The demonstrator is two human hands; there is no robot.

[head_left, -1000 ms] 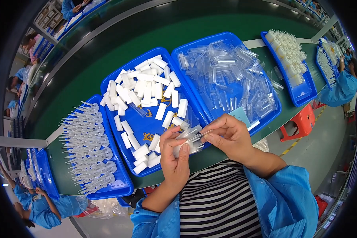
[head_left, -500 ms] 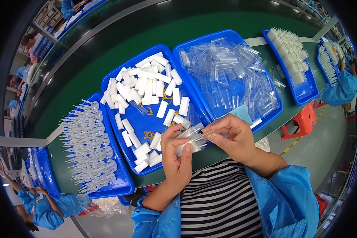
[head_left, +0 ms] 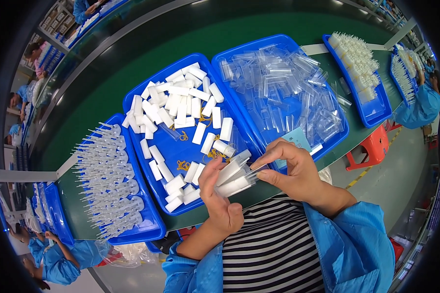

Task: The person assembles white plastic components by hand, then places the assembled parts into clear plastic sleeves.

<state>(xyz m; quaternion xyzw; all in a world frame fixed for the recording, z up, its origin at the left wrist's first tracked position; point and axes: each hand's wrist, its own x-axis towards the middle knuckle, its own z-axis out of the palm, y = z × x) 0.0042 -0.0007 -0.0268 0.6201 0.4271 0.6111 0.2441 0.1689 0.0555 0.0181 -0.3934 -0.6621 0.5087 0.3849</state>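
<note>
Green tabletop (head_left: 181, 36) beneath one blue white-block tray (head_left: 186, 149), with one sleeve tray (head_left: 288, 110) right of it and one dropper tray (head_left: 152, 223) left. Held above its near edge, toward the right: clear-sleeved white blocks (head_left: 233, 185), at least two, against curled fingers of the left hand (head_left: 224, 207), thumb spread away, closure impossible to tell; clear ends pinched between thumb and index finger of the right hand (head_left: 296, 171). Inside it, over thirty loose white blocks (head_left: 181, 107), at least three clumps of yellow bands (head_left: 183, 166).
</note>
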